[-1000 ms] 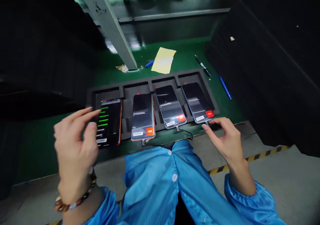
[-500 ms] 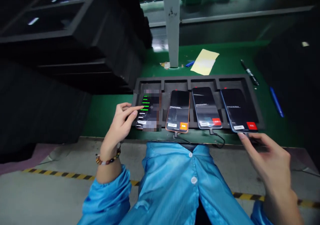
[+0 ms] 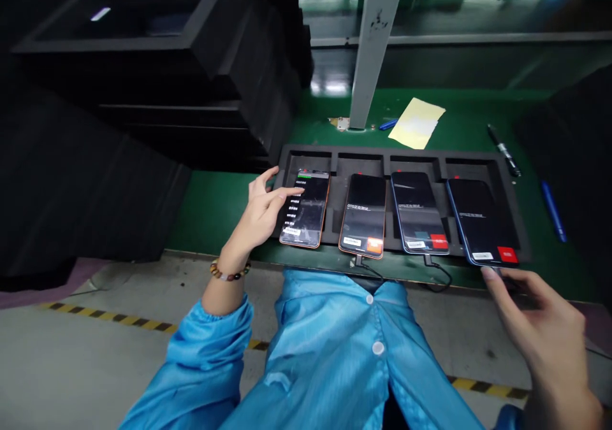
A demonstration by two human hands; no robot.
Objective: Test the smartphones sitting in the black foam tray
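Note:
My left hand point(image 3: 262, 213) has its index finger stretched onto the screen of the leftmost phone point(image 3: 310, 220), which shows a list with one green line near the top. The other fingers are loosely bent, holding nothing. To its right lie an orange-edged phone point(image 3: 364, 223) and a blue-edged phone point(image 3: 421, 200), each with a cable plugged into its bottom edge. At the bottom of the rightmost phone point(image 3: 478, 226), my right hand point(image 3: 540, 315) pinches what looks like a cable plug, mostly hidden by the fingers. The phones rest on a black compartment tray point(image 3: 335, 226).
Stacked black trays point(image 3: 229, 92) rise at the left. Behind the phones are a grey post point(image 3: 375, 48), a yellow paper point(image 3: 417, 123) and a black pen point(image 3: 503, 150). A blue pen point(image 3: 553, 210) lies at the right of the green table point(image 3: 215, 200).
The view has shifted, so the tray sits further right. On the leftmost phone, several green bars have given way to a list with one green line. My right hand stays at the rightmost phone's bottom edge.

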